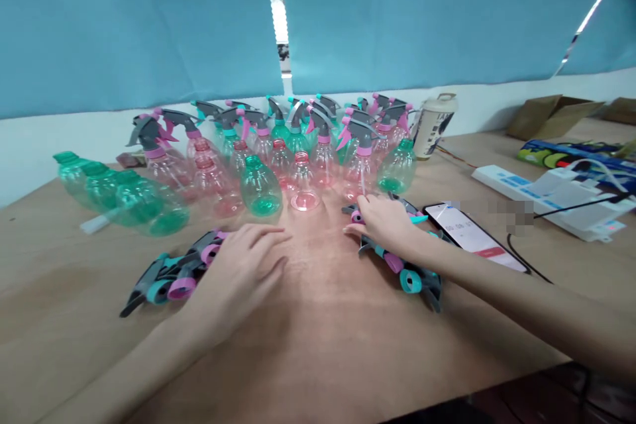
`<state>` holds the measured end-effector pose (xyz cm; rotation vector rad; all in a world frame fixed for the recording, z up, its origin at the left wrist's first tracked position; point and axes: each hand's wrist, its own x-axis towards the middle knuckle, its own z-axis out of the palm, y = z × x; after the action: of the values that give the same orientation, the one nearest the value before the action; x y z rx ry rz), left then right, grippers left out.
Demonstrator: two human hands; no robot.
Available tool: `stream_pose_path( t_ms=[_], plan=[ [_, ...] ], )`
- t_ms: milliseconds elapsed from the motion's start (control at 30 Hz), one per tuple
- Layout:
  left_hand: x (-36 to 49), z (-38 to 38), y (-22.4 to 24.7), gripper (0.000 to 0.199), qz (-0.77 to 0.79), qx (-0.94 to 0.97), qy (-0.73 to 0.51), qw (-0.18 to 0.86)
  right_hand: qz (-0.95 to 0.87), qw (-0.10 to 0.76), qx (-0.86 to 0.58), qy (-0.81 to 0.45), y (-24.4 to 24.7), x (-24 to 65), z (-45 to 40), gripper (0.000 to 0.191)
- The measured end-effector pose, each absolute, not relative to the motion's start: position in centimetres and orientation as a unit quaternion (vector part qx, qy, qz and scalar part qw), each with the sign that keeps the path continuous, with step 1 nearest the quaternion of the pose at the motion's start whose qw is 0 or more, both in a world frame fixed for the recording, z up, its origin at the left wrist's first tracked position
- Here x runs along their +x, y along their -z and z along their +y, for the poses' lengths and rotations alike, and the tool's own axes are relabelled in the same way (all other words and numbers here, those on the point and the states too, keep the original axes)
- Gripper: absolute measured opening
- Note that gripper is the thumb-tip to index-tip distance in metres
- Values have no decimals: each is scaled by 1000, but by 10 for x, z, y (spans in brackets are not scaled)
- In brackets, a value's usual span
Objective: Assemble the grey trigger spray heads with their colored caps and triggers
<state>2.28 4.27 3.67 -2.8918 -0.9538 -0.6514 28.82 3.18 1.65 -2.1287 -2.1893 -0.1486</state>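
Observation:
My left hand (pixel 243 264) hovers over the table with its fingers stretched out and holds nothing. Beside it lies a pile of loose trigger spray heads (pixel 181 286), grey with pink or teal collars. My right hand (pixel 386 220) reaches into a second pile of spray heads (pixel 410 280), thumb and fingers closed around a spray head with a pink collar (pixel 356 216), mostly hidden by the hand. Open-necked bottles stand ahead, among them a green bottle (pixel 260 187) and a pink bottle (pixel 303 184). Behind them are several bottles with spray heads fitted, such as a pink one (pixel 364 165).
Several green bottles (pixel 144 202) stand in a slanting row at the left. Right of my right hand lie a phone (pixel 472 233) with a running timer and a white power strip (pixel 536 192) with cables. A lidded cup (pixel 435 124) and a cardboard box (pixel 549 116) stand behind.

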Motion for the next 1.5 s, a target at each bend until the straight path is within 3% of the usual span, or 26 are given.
stream_pose_path(
  t_ms=[367, 633, 867, 1000, 1167, 1500],
  plan=[
    [73, 35, 4, 19, -300, -911, 236, -157, -755, 90, -649, 26, -22, 276, 23, 21],
    [59, 28, 12, 41, -301, -895, 300, -137, -843, 154, -505, -101, -33, 238, 0, 15],
    [34, 23, 14, 24, -338, -865, 332, -161, -809, 191, -522, -189, -48, 207, -3, 21],
    [24, 22, 10, 25, -374, -826, 374, -197, -826, 153, -509, -187, -72, 205, 4, 30],
    [22, 24, 6, 18, -374, -805, 393, -242, -861, 171, -446, -175, -99, 216, 19, 10],
    [20, 30, 8, 22, -339, -825, 406, -197, -873, 142, -431, -177, -79, 211, 25, 9]
  ],
)
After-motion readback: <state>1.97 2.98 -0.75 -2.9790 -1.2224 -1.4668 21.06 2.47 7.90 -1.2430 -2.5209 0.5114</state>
